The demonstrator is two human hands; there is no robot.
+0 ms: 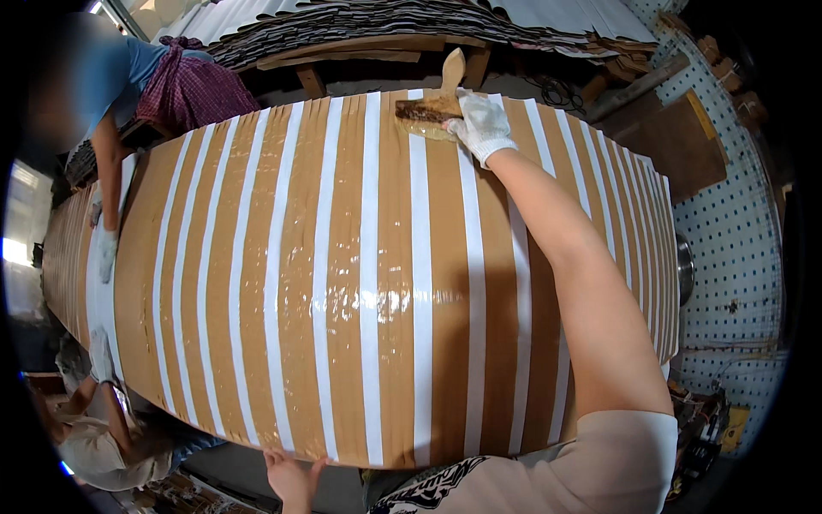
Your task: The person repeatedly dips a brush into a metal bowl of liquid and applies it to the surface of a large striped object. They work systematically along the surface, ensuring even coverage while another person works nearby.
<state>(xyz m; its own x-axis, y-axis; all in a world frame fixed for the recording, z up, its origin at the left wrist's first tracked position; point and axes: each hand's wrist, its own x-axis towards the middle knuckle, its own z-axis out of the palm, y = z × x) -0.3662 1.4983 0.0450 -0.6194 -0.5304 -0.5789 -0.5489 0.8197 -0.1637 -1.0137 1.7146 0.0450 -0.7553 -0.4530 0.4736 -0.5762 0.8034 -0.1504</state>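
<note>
A broad layer of overlapping brown cardboard sheets (342,257) with white strips between them spreads in front of me. At its far edge my right hand (484,127), in a white knit glove, is closed on a wide, flat paste brush (432,110) with a wooden handle pointing up and away. Its dark bristles touch the sheets, and a wet, glossy film lies beside them. My bare left hand (293,481) rests at the near edge, thumb and fingers apart, fingertips touching the sheets. Wet shine and glints run across the middle and left of the layer.
At the far left a person in blue (141,81) reaches gloved hands onto a white strip (101,291). Another person (116,437) works at the near left. Stacked dark-edged sheets (385,34) lie on a wooden bench behind. A dotted panel (728,197) stands on the right.
</note>
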